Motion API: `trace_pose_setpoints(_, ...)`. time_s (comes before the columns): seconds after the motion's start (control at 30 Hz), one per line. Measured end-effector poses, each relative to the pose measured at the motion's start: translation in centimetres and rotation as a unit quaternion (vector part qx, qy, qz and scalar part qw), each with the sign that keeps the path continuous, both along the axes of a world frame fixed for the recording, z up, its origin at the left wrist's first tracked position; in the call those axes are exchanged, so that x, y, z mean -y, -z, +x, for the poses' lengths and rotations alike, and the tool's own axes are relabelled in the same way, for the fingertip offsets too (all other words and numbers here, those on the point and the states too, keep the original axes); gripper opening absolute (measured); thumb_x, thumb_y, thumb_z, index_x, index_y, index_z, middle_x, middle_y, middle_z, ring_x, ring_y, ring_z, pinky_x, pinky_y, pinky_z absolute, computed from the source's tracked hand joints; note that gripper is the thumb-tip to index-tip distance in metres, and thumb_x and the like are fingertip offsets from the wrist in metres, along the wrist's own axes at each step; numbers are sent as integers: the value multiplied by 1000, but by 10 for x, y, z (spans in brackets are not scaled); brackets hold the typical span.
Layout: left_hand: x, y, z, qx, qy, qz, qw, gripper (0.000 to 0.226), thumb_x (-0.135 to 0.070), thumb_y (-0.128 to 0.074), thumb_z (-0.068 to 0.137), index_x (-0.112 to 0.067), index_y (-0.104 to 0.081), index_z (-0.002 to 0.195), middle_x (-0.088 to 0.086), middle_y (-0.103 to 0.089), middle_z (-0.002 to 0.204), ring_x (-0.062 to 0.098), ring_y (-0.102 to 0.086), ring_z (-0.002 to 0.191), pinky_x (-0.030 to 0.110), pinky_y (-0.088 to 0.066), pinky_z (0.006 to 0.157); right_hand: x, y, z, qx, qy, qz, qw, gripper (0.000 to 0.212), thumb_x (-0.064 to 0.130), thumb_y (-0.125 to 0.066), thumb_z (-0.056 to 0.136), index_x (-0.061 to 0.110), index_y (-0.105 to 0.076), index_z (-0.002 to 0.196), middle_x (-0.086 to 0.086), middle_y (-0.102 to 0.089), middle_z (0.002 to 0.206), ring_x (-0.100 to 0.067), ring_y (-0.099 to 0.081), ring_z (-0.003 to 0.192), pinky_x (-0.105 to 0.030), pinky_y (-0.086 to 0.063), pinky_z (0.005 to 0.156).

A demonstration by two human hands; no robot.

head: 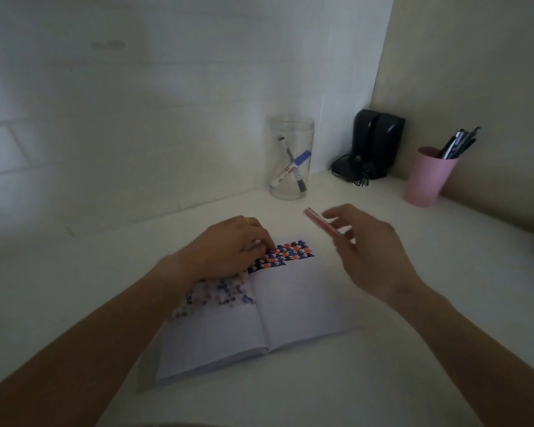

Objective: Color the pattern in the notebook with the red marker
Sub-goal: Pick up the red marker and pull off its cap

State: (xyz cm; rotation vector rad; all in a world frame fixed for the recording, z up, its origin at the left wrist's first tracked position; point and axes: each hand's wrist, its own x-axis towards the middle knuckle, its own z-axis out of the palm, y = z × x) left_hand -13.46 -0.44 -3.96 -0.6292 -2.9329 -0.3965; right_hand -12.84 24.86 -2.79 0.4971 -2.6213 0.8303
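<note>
An open notebook (293,306) lies on the white desk in front of me. A red, blue and black pattern (290,255) fills the top of its right page, and a fainter pattern shows on the left page. My left hand (228,248) rests on the top of the left page, fingers bent at the pattern's edge. My right hand (370,251) hovers just right of the notebook and holds the red marker (318,221) between thumb and fingers. The marker's far end points up and left, off the paper.
A clear glass jar (291,158) with two markers stands by the back wall. Black speakers (376,143) with cables sit in the corner. A pink cup (429,177) of pens stands at the right wall. The white desk (413,334) stretches right of the notebook.
</note>
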Motion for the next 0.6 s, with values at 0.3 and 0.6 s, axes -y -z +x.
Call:
trace_pose_setpoints(0.3, 14, 23, -9, -44, 13, 86, 995, 22, -25, -54, 101, -27, -71, 115, -8, -71, 113, 10, -61, 102, 27, -48, 89, 43, 9, -40, 356, -160, -492, 778, 33, -2, -66, 94, 3, -68, 126, -12, -75, 99, -21, -73, 88, -30, -61, 73)
trace_pose_setpoints(0.6, 12, 25, 2, -51, -1, 97, 994, 47, -59, -22, 101, -32, -59, 114, -11, -67, 96, 7, -58, 89, 31, -48, 83, 44, 41, -42, 325, -146, -550, 755, 21, 18, -78, 78, 3, -79, 93, -12, -72, 81, -20, -71, 78, -27, -64, 77)
